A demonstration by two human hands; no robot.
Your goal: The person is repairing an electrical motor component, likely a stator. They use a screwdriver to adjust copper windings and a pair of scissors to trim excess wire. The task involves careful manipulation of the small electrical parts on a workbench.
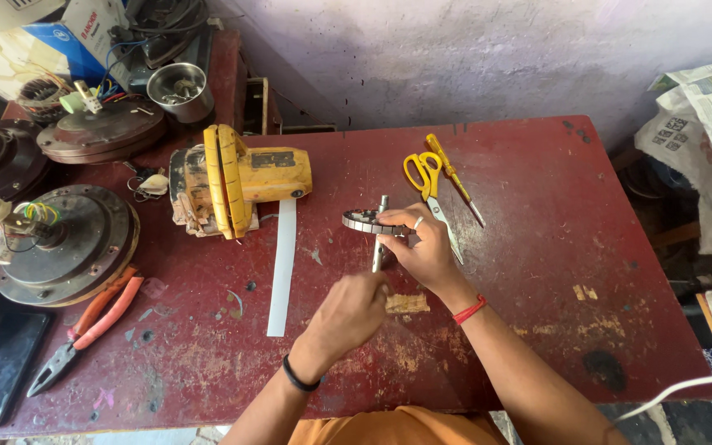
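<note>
My right hand (426,245) grips a dark ring-shaped metal part (362,220) with a steel shaft (380,239) running through it, held just above the red table (537,214). My left hand (352,311) is closed around the lower end of that shaft. A small worn wooden block (406,304) lies on the table between my wrists. The ring's right half is hidden by my fingers.
Yellow scissors (423,175) and a yellow-handled screwdriver (452,176) lie beyond my right hand. A white strip (282,265) and a yellow power tool (236,181) sit to the left, then red pliers (92,323), round fan motor housings (63,243), a phone (0,367) and a steel bowl (180,89).
</note>
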